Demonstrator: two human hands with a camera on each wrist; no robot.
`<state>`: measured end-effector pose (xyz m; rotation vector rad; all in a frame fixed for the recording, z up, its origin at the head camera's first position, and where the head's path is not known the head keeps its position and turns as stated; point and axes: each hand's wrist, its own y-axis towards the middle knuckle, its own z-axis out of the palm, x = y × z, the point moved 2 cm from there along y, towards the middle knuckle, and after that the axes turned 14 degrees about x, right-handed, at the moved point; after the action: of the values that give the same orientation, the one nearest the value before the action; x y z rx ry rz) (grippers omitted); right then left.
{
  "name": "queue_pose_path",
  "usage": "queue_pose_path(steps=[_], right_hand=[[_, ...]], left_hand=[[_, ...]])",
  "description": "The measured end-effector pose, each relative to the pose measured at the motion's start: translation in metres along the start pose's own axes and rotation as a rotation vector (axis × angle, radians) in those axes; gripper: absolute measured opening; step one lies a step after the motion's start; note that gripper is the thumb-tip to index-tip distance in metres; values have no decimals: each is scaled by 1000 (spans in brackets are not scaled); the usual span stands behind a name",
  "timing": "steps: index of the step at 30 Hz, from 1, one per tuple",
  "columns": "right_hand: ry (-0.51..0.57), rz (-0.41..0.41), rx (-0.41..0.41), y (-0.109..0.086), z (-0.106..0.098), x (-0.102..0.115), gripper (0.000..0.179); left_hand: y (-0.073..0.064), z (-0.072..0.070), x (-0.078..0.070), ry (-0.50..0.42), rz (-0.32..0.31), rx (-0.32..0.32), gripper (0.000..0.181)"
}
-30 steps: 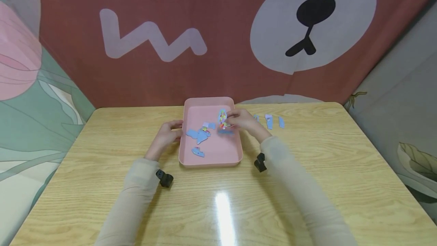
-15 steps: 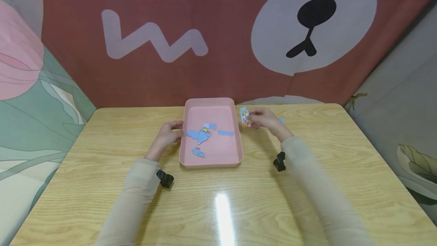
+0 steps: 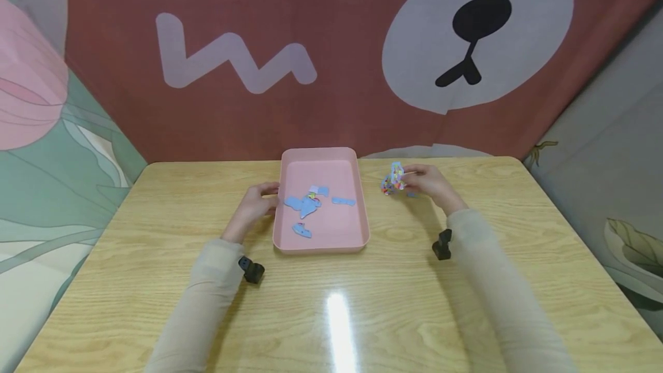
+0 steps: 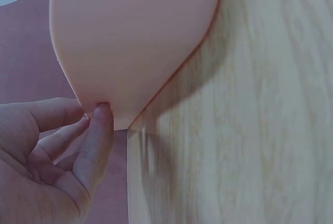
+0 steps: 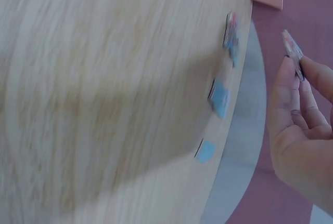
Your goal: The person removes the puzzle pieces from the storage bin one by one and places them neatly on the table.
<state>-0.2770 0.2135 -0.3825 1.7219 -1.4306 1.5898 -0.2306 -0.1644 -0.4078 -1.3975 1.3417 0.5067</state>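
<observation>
My right hand (image 3: 432,184) pinches a flat, brightly patterned puzzle piece (image 3: 397,175) between thumb and fingers, raised over the back of the table. In the right wrist view the held puzzle piece (image 5: 292,51) shows nearly edge-on. Beneath and beside it, a multicoloured piece (image 5: 231,33) and two light blue pieces (image 5: 219,99) lie in a row on the wood. At the left side of the pink tray (image 3: 339,232), my left hand (image 3: 254,205) grips the rim; its thumb presses the outer wall (image 4: 135,42) in the left wrist view. Blue pieces (image 3: 308,207) lie inside the tray.
The wooden table (image 3: 321,298) ends at the back against a red-brown cloth (image 3: 233,125) with a printed animal face. A narrow blue piece (image 3: 343,201) lies near the tray's right wall, another piece (image 3: 302,230) near its front left. Black wrist cameras (image 3: 252,270) hang from both sleeves.
My right hand has carried the patterned puzzle piece out of the tray's area and rightward, over the pieces on the table. My left hand and the tray have stayed in place.
</observation>
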Motion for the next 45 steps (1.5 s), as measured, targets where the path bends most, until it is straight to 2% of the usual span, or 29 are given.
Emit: queue_pose_path(steps=[5, 12, 21, 31, 45], right_hand=[[11, 15, -15, -3, -12, -11, 51], [23, -9, -56, -9, -26, -26, 50], [-34, 66, -97, -19, -40, -40, 51], [67, 73, -120, -29, -56, -55, 54], [101, 133, -153, -39, -70, -66, 58]], left_hand=[[0, 0, -1, 9, 10, -4, 51], [-1, 0, -1, 19, 5, -8, 50], [-2, -1, -1, 7, -1, -6, 50], [0, -1, 0, 12, 16, -1, 50], [-1, -1, -1, 8, 13, 0, 51]])
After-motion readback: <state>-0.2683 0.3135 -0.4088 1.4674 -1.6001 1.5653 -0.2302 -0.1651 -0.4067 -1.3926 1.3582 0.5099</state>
